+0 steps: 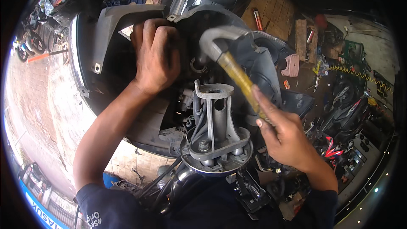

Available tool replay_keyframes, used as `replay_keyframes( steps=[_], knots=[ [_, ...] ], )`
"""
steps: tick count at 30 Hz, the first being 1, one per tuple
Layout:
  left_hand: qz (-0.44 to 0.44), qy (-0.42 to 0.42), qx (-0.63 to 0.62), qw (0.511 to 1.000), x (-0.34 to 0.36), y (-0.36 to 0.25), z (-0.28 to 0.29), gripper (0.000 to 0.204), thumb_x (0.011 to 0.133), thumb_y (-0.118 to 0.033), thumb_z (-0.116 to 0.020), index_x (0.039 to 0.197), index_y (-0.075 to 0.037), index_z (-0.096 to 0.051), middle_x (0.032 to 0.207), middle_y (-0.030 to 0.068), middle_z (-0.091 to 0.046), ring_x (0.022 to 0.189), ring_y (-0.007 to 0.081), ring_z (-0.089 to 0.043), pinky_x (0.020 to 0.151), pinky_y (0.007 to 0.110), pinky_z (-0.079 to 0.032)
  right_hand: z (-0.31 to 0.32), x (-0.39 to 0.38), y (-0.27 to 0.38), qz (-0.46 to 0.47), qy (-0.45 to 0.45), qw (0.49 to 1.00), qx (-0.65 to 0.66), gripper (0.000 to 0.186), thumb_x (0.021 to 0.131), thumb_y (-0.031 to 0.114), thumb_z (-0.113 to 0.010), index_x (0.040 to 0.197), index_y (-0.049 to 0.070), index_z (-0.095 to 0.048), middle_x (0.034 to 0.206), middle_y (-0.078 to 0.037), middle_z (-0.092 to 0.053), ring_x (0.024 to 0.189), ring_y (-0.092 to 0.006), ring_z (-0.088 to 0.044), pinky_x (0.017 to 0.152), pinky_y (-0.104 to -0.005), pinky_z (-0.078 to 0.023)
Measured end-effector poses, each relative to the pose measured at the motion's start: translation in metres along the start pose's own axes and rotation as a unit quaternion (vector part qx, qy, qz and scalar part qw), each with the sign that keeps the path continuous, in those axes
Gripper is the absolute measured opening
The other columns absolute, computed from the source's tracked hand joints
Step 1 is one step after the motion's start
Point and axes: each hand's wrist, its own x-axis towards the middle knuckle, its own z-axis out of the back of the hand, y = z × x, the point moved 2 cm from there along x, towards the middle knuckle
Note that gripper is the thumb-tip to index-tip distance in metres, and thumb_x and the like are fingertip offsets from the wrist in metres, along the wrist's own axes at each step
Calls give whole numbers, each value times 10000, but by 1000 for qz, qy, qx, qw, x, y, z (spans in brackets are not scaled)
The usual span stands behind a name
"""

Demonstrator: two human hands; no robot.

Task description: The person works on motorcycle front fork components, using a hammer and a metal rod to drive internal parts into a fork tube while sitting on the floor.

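Observation:
My right hand (288,138) grips the worn yellow handle of a hammer (238,75). The hammer's curved metal head is smeared by motion above the dark opening of a scooter's front body. My left hand (154,55) reaches into that opening with its fingers curled; what they hold, if anything, is hidden. A metal ring (198,65) shows inside, just right of my left hand. Nearer me, between my arms, stands a grey metal steering bracket (218,116) with a ring-shaped top and a bolted round base. Neither hand touches this bracket.
Dark plastic body panels (108,29) surround the opening. Cables and hoses run beside the bracket. On the floor at right lie a red spray can (257,20), a pink plastic part (290,65) and a coiled yellow hose (360,72). Loose scooter parts fill the lower right.

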Motion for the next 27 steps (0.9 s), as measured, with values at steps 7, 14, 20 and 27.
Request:
replay_keyframes(
  steps=[7,14,20,27],
  knots=[
    [-5,-17,-3,1000,-1,2,-6,383,667,-4,-621,1042,-69,-580,1114,150,-530,1036,374,-472,915,483,-369,-3,-1,-3,-35,39,999,10,716,872,-118,-553,1538,40,-343,1146,-299,-654,892,-415,-701,766,-418,-556],
    [-3,-15,-6,1000,0,0,-5,377,653,17,-622,1018,-70,-586,1111,144,-528,1017,363,-476,902,474,-370,1,12,4,-14,-79,997,-11,707,882,-131,-546,1538,32,-339,1177,-305,-647,918,-416,-702,779,-373,-551],
    [-4,-19,-7,1000,0,1,-5,381,657,20,-611,1024,-76,-584,1102,139,-528,1008,360,-478,896,472,-370,-6,18,2,-117,39,992,-24,663,893,-79,-542,1513,-52,-309,884,-291,-653,703,-447,-644,679,-482,-503],
    [-6,-14,-8,1000,2,-2,-7,373,661,25,-601,1022,-71,-581,1094,142,-532,1006,361,-480,892,475,-372,-12,10,-4,-42,-42,998,-12,678,900,-74,-550,1532,6,-317,918,-299,-649,756,-455,-655,691,-481,-506]
  ],
)
